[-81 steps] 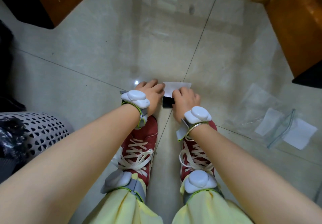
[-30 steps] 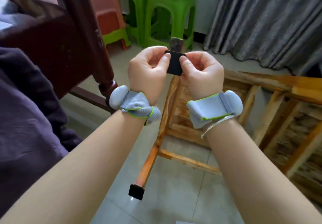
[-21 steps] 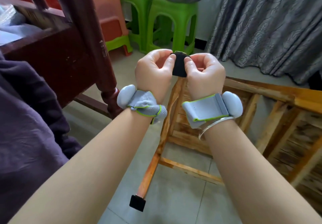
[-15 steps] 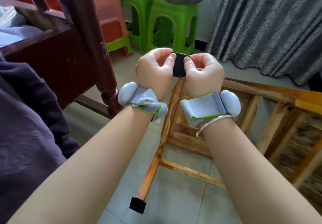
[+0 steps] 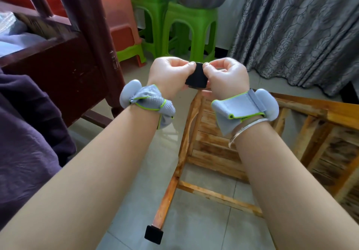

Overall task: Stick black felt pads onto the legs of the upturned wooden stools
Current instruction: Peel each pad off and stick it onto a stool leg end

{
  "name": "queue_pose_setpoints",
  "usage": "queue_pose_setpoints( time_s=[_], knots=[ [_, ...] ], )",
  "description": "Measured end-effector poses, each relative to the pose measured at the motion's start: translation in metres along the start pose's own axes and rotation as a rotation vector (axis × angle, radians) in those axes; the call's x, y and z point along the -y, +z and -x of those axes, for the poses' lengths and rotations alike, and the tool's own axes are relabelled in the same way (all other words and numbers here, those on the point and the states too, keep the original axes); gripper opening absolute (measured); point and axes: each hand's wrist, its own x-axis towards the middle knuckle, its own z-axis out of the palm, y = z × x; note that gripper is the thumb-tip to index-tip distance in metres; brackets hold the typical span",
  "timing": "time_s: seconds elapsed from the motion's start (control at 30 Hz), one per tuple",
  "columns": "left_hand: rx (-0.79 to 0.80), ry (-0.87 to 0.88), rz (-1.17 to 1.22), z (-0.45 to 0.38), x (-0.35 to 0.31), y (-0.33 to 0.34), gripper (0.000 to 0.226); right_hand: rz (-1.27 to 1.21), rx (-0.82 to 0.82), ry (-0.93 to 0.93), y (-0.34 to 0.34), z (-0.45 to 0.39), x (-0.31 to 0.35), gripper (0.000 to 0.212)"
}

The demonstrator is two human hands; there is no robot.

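Observation:
A black felt pad [image 5: 196,76] sits on the top end of a wooden stool leg [image 5: 191,119], pinched from both sides. My left hand [image 5: 170,76] grips its left edge with thumb and fingertips. My right hand [image 5: 226,78] grips its right edge. The upturned wooden stool [image 5: 217,152] stands on the tiled floor beneath my wrists. Its nearest leg [image 5: 167,195] points toward me and carries another black felt pad [image 5: 153,234] on its end. Whether the held pad is pressed fully onto the leg is hidden by my fingers.
A second wooden stool [image 5: 330,152] lies at the right. Dark red wooden furniture [image 5: 77,55] stands at the left, with purple cloth [image 5: 25,133] below it. Green plastic stools [image 5: 186,28] and a red one [image 5: 118,20] stand behind. A grey curtain [image 5: 301,26] hangs at the right.
Since 2.7 s ago I have risen from peeling a pad off its sheet on the floor to the stool leg. Over the last second my hands lowered slightly, and the pad tilted flatter over the leg end.

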Motion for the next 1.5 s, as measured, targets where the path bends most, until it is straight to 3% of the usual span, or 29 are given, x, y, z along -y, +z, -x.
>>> queue_pose_setpoints(
  time_s=[0.1,0.23,0.4,0.73,1.1,1.3,1.43,1.5],
  knots=[
    [-0.007,-0.032,0.026,-0.001,-0.001,0.001,0.017,0.014,-0.030,-0.020,0.001,-0.001,-0.002,0.026],
    [0.017,0.001,0.010,-0.002,0.002,0.000,0.010,0.066,-0.072,-0.122,0.002,0.004,-0.010,0.006],
    [0.069,0.097,-0.036,0.004,0.007,-0.003,0.012,0.086,-0.069,-0.252,0.003,0.016,-0.020,0.019],
    [0.196,0.193,-0.160,0.008,0.001,-0.012,0.029,0.129,0.020,-0.315,0.001,0.022,-0.024,0.035],
    [0.028,0.353,-0.339,0.019,0.023,-0.004,0.030,0.216,0.001,-0.501,0.008,0.023,-0.037,0.043],
    [-0.186,0.297,-0.445,0.046,0.053,0.015,0.038,0.211,0.026,-0.358,-0.009,0.063,-0.091,0.037],
    [0.020,0.145,-0.680,0.101,0.133,0.040,0.031,0.359,0.124,-0.174,-0.030,0.125,-0.184,0.025],
    [0.167,0.017,-0.754,0.138,0.179,0.053,0.029,0.437,0.201,0.028,-0.046,0.164,-0.239,0.024]
  ],
)
